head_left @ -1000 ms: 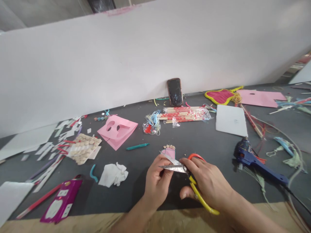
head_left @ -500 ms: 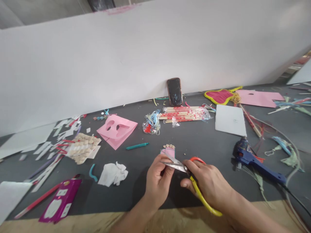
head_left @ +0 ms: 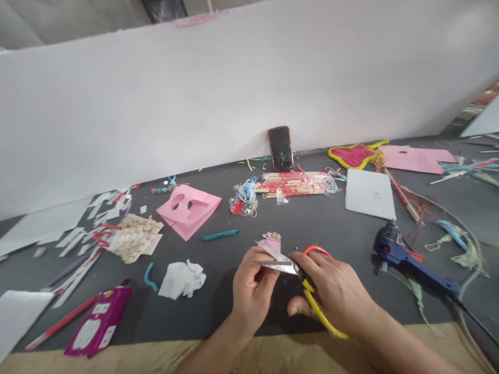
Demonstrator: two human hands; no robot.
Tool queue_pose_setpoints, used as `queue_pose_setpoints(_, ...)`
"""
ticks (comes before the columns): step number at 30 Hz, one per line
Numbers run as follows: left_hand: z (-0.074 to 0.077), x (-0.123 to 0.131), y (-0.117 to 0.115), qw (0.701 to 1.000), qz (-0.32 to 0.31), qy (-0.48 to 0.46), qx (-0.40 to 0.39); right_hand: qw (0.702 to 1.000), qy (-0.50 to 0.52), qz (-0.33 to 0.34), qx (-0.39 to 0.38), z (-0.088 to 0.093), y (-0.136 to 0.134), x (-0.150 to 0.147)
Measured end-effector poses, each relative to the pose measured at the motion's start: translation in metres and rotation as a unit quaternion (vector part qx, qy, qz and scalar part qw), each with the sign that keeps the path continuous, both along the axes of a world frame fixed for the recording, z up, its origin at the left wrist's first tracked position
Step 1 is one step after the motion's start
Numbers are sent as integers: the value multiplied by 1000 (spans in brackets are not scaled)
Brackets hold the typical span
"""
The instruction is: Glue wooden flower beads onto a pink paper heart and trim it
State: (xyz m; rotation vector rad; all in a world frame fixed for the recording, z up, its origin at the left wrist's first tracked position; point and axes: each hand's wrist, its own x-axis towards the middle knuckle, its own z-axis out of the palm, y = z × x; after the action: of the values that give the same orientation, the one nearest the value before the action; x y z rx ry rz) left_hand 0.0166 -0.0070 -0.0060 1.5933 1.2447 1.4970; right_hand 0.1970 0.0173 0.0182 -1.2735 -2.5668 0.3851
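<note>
Dark grey worktop, noted left to right. A white sheet is lying at the far left, and white paper strips are lying scattered above it. A magenta card is resting just beside a red pencil. A sheet of beige wooden discs is lying farther up, with a teal curl and crumpled white tissue nearer the front edge. A pink paper cut-out with two holes is lying beside a teal crayon.

The left hand is being closed around the blades of the scissors, pinching them between thumb and fingers. The red and yellow handles are being gripped by the right hand, and the blades are standing only slightly apart. A small pink paper piece, topped with pale crumbs, is lying on the worktop just beyond the blades; contact with them cannot be told.

A black phone is being propped against a white panel, behind a cellophane-wrapped bundle of sticks. A white foam sheet and a pink sheet are lying to the right. A blue hot-glue gun is lying nearer the front edge.
</note>
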Motion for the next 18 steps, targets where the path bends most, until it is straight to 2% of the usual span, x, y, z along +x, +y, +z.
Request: queue_pose_setpoints(18, 3, -1, 0, 999, 2, 41, -1, 998, 23, 21, -53, 3, 2, 3)
